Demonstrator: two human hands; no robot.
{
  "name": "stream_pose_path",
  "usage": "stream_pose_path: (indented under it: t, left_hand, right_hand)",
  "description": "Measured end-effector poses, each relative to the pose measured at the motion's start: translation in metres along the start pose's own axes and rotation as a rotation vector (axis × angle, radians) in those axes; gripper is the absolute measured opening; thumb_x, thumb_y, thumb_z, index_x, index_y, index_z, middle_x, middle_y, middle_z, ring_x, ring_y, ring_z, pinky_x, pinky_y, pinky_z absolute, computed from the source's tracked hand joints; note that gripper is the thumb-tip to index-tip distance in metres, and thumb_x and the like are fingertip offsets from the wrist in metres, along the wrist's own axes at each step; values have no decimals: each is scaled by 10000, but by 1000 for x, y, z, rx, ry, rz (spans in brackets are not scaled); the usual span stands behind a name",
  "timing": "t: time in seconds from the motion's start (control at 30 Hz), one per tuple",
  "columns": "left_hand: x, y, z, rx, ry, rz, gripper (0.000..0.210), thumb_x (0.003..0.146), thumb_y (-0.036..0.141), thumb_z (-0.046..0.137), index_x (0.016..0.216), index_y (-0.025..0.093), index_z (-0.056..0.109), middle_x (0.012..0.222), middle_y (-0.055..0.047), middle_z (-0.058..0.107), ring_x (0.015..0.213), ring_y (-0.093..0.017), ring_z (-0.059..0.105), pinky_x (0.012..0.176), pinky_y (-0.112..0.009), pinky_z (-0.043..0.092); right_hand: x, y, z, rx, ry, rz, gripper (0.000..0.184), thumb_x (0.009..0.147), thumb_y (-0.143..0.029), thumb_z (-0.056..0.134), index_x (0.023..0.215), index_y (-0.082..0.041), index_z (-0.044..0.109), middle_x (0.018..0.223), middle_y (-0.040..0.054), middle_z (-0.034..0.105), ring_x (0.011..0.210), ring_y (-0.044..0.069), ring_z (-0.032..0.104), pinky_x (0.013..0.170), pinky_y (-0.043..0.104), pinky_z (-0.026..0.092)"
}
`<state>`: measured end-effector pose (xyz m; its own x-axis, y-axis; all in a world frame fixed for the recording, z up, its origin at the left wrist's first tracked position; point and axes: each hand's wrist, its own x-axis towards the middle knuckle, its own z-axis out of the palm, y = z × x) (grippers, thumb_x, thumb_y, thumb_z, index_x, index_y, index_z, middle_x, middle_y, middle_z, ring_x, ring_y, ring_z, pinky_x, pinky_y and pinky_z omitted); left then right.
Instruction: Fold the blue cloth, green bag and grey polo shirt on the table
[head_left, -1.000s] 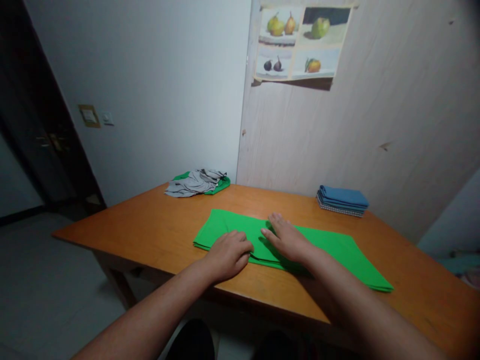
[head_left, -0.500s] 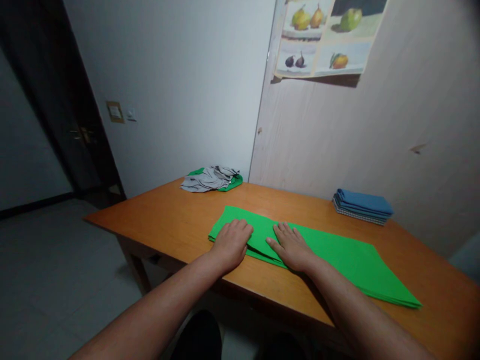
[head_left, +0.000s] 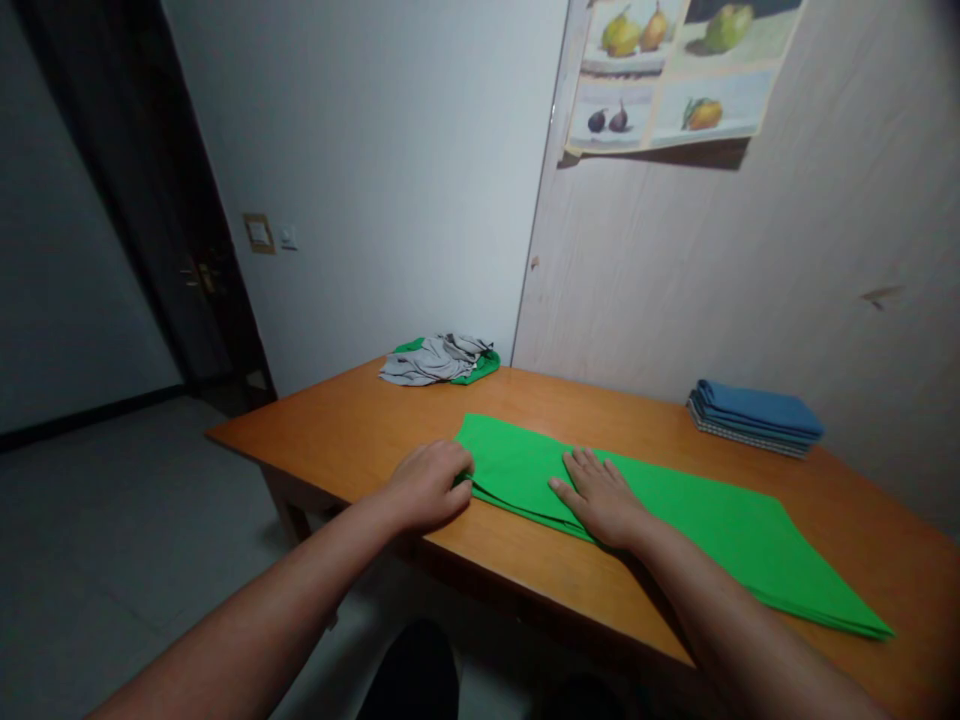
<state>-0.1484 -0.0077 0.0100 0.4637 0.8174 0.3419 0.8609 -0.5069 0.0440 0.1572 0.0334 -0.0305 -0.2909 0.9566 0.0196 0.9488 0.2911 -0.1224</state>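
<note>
**Green Cloth Stretches Across Bench**

The green cloth (head_left: 705,510), folded in layers, lies on the wooden bench (head_left: 322,430) from the centre to the lower right of the frame. Near the centre, a person's left hand (head_left: 433,485) curls its fingers at the cloth's left end; whether they grip the fabric cannot be told. The right hand (head_left: 604,500) rests flat on top, fingers open and slightly spread. A rumpled grey-and-green bundle (head_left: 435,362) sits just above centre, a stack of folded blue cloths (head_left: 757,410) at right. Fruit pictures (head_left: 686,70) hang at upper right.
</note>
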Motion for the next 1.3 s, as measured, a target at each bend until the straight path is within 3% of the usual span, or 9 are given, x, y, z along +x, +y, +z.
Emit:
stream_pose_path:
  t: [0.23,0.33,0.43,0.53,0.67,0.77,0.9,1.1,1.3]
  left_hand:
    - [49,-9,-2,-96,192,-186,304,1017,335,383,946,203,647,975,-79,679,919,-218,630,796,-329,476]
    - [75,1,16,-128,95,-83,335,1025,345,372,1075,204,673,1104,-98,696,1048,-225,637,927,-350,481]
    - [84,10,38,-126,-47,-31,428,1033,397,351,1332,196,583,1436,-122,574,1339,-249,509,1108,-408,390]
    - [79,7,50,-104,-214,-100,619,1011,550,338,1511,193,417,1625,-134,344,1506,-297,290,1196,-500,259]
    - [66,-10,47,-95,-291,-267,790,959,710,271,1561,203,335,1651,-160,257,1527,-333,227,1185,-611,191]
    - [65,-24,38,-60,-267,-345,748,959,713,261,1479,212,457,1613,-169,352,1472,-360,342,1143,-632,250]
    - [81,-41,34,-2,-123,-436,555,1025,514,251,1299,176,595,1393,-182,601,1266,-322,567,1025,-486,427]
    - [115,-61,44,7,-151,-449,416,996,429,376,1163,176,661,1248,-153,676,1145,-279,628,937,-379,478]
    - [109,-57,56,42,-131,-411,320,970,422,461,1139,220,643,1239,-118,668,1178,-273,590,971,-403,456]
  right_hand:
    - [1,2,3,-10,-2,3,946,940,-766,117,1597,-101,269,1669,130,190,1555,280,99,1249,493,75]
    - [0,1,3,-17,3,1,936,944,-759,130,1592,-102,287,1669,129,190,1554,283,102,1247,501,83]
    - [-1,1,2,-13,10,-4,922,944,-759,139,1596,-123,284,1668,121,201,1554,276,102,1248,498,83]
    - [-2,0,1,-11,6,-6,926,945,-759,139,1597,-118,278,1667,126,202,1554,273,104,1250,487,74]
    - [-2,-1,-1,7,-3,-2,937,941,-766,133,1599,-112,269,1670,133,185,1555,276,96,1250,485,69]
    - [-2,-2,-1,14,-7,6,943,939,-771,126,1599,-112,265,1672,131,177,1556,278,93,1250,488,63]
    - [-3,-3,0,12,-5,-1,955,938,-774,117,1594,-98,271,1669,132,183,1556,279,93,1251,491,60]
    - [-4,-3,-1,14,14,-8,943,940,-771,122,1593,-110,283,1665,128,202,1553,277,116,1252,493,64]
    - [-3,-2,0,9,16,-9,938,941,-769,126,1592,-113,285,1665,122,202,1554,276,114,1253,496,65]
